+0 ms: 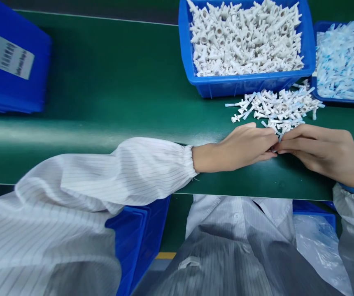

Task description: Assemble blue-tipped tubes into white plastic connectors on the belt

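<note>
My left hand (246,146) and right hand (325,149) meet fingertip to fingertip right by the pile (285,105), bunched so close I honestly can't tell what, if anything, they're pinching. The pile's on the green table (118,78), just in front of the bin (251,83) of white parts (245,37); the tray (343,102) of blue-tinted bits (343,61) is off to the right. My two cents: stuff this small probably wants a light fingertip pinch, hands low and square to each other, so nothing slips or skitters away.
</note>
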A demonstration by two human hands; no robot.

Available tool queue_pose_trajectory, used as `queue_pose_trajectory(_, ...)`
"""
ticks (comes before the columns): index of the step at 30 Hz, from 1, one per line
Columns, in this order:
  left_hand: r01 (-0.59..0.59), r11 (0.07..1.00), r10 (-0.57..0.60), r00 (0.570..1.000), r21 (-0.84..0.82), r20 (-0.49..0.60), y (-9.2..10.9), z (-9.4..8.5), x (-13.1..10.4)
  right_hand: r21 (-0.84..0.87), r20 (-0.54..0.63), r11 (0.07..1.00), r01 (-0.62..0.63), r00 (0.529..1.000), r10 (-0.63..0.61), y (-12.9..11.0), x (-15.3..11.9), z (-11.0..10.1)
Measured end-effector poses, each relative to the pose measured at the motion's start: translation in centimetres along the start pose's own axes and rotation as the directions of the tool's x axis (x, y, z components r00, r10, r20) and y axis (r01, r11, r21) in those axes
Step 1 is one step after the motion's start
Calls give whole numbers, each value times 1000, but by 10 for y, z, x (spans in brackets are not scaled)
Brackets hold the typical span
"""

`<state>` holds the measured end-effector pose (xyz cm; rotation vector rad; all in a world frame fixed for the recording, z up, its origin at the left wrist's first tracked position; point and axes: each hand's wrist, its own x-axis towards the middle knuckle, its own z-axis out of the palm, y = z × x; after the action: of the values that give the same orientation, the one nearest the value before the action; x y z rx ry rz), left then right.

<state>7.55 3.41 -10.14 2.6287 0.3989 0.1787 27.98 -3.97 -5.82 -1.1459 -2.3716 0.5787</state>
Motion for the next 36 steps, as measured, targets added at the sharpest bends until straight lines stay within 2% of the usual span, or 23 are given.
queue_pose_trajectory(7, -2, 1000, 1, 1000, -4, -19, 0, -2, 3, -96, 68, 995, 31, 997, -24, 0, 2, -2)
queue_pose_trajectory(11, 27, 999, -26, 1000, -46, 16, 2, -8, 6, -140, 96, 987, 80, 993, -67, -3, 6, -5)
queue_pose_trajectory(15, 68, 990, -62, 997, -127, 50, 1, -13, 10, -150, 118, 987, 55, 992, -37, -7, 6, -6)
queue_pose_trajectory(18, 72, 983, -66, 997, -167, 45, 1, -12, 13, -264, 172, 959, 104, 983, -59, -13, 6, -7)
queue_pose_trajectory(21, 74, 984, -70, 997, -165, 31, 0, -10, 15, -420, 221, 890, 179, 971, -91, -20, 7, -8)
queue_pose_trajectory(24, 76, 981, -62, 995, -180, 78, -1, -13, 20, -480, 239, 857, 187, 968, -77, -23, 9, -8)
queue_pose_trajectory(27, 56, 978, -21, 985, -201, 172, 0, -29, 23, -493, 241, 852, 174, 969, -59, -22, 8, -8)
queue_pose_trajectory(29, 60, 982, -17, 972, -180, 233, 4, -49, 22, -473, 248, 865, 168, 967, -52, -19, 6, -11)
queue_pose_trajectory(31, 110, 985, -76, 968, -132, 240, 8, -73, 20, -400, 253, 904, 151, 966, -49, -15, 5, -16)
queue_pose_trajectory(33, 175, 983, -164, 975, -64, 153, 9, -96, 17, -315, 227, 942, 112, 973, -39, -11, 5, -23)
queue_pose_trajectory(36, 247, 962, -238, 968, 119, -79, -2, -119, 11, -324, 113, 946, 6, 993, 32, -3, 10, -32)
